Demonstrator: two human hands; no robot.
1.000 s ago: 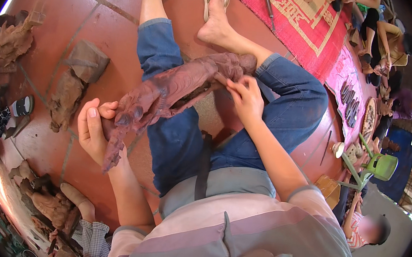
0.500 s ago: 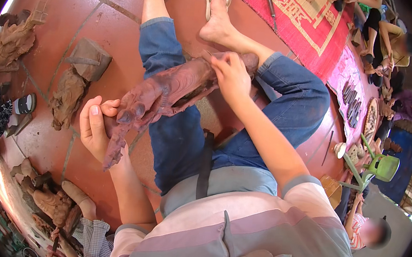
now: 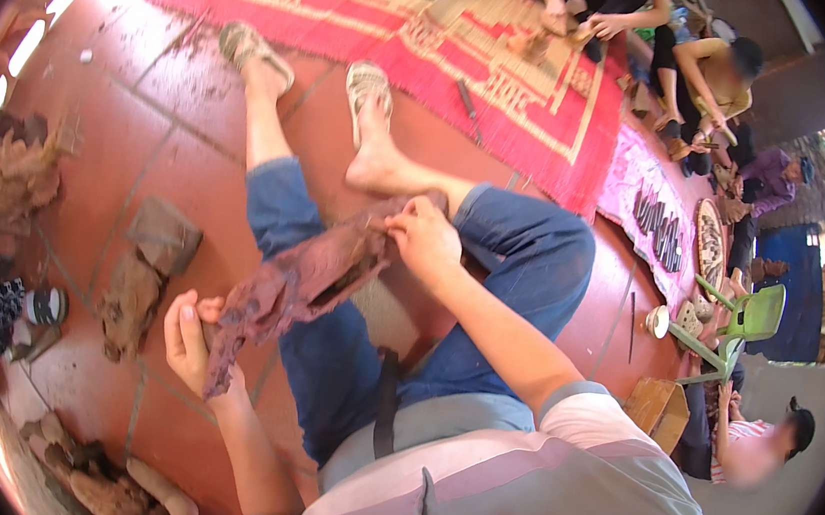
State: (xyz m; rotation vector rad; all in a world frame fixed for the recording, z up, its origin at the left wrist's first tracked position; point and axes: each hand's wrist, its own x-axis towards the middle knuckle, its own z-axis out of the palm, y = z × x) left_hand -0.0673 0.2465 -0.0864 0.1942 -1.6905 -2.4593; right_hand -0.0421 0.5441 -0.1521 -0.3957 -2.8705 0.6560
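A long reddish-brown wood carving [image 3: 315,272] lies slanted across my legs, with a ragged, knobbly end toward me at the left and a narrower end by my far knee. My left hand [image 3: 190,343] holds the knobbly end, thumb up and fingers curled behind it. Near the far end, my right hand [image 3: 426,241] is closed on the upper side, fingertips pressed together on the wood. Whether something small sits under those fingertips cannot be made out. A dark hollow shows along the carving's near side.
Left on the red tiles are a wood block [image 3: 166,232] and a rough carved piece [image 3: 129,303]. A red patterned mat [image 3: 510,97] spreads ahead, with a thin tool [image 3: 469,103] on it. Rows of dark tools [image 3: 659,228], a green chair [image 3: 753,315] and several people are at right.
The view has swung, bringing more of the mat into sight. The carving has rolled in my hands, so its ringed grooves no longer face up. Both hands stay on it.
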